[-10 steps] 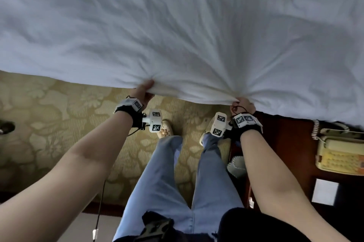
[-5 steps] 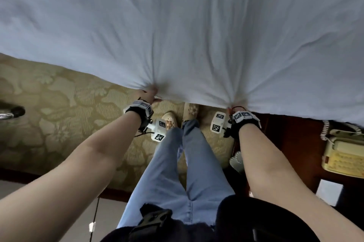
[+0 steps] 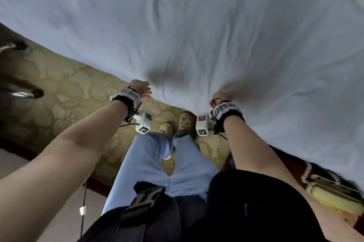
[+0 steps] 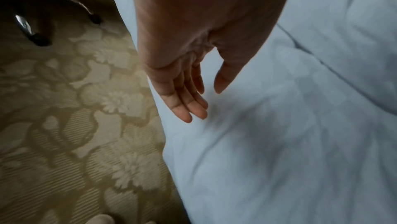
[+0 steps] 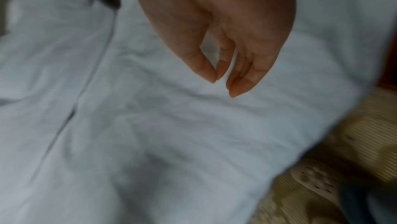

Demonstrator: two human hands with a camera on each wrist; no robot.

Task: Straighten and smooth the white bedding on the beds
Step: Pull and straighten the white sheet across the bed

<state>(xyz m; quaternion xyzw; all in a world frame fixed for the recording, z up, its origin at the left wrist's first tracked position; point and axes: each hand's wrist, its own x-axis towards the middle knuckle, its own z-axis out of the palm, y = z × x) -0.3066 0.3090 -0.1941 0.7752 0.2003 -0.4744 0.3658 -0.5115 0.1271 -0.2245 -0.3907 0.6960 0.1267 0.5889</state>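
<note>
White bedding (image 3: 197, 31) lies spread over the bed, directly ahead of both hands and running away from them; its near edge runs crosswise, from beyond the left hand across to beyond the right. Surface wrinkled: shallow creases fan out from a spot just ahead of each hand, plus one long seam or fold line visible in both wrist views.

Left hand (image 4: 182, 78): fingers straight and together, thumb apart, holding nothing. It hovers at the bedding's near edge, fingertips just above the cloth; contact cannot be confirmed. Right hand (image 5: 225, 54): fingers extended downward, thumb tip close to the forefinger tip, no cloth visible between them, so read as empty and relaxed. It sits over the bedding just inside the edge. The head view is motion-blurred at both hands.

Judgement: both hands are equally near the edge, roughly shoulder-width apart, so the next stroke turns on the creases lying forward of the hands. Smoothing would run outward along them, away from the body.

Beneath the forearms: patterned carpet (image 3: 65, 92). Outboard of the right arm, a cream telephone (image 3: 331, 192).
</note>
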